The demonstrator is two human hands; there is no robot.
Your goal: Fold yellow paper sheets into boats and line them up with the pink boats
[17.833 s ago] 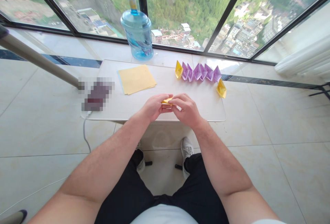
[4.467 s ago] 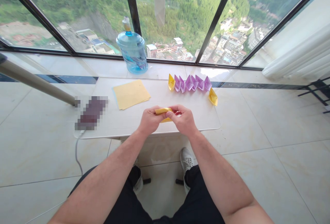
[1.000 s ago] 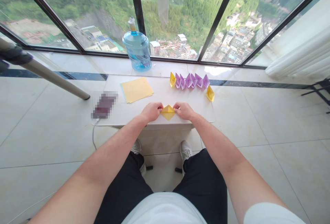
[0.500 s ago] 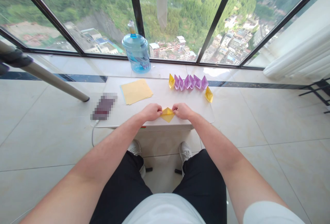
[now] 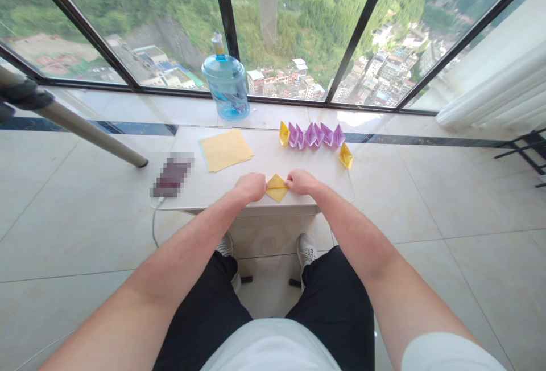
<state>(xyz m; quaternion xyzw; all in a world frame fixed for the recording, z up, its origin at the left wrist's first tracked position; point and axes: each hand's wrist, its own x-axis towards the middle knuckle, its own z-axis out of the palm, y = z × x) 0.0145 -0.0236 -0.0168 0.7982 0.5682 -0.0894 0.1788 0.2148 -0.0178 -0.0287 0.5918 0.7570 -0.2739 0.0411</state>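
A small folded yellow paper (image 5: 277,189), diamond-shaped with a crease across its middle, is held just above the near edge of the white table. My left hand (image 5: 252,186) pinches its left corner, and my right hand (image 5: 300,182) pinches the right one. The fingertips of both hands are partly hidden. Beyond them stands a row of several purple paper boats (image 5: 315,135). One yellow paper boat (image 5: 284,133) is at the row's left end, and another yellow boat (image 5: 346,156) sits near the table's right edge.
A stack of yellow paper sheets (image 5: 226,151) lies on the table (image 5: 200,192), left of centre. Farther left is a blurred-out phone-like object (image 5: 172,176) with a white cable (image 5: 154,226). A blue water jug (image 5: 226,87) stands by the window. A slanted pole (image 5: 91,126) reaches the floor at left.
The folded yellow paper has gone from a raised peak at its centre to a flatter, wider diamond. Both hands keep their hold and have barely shifted.
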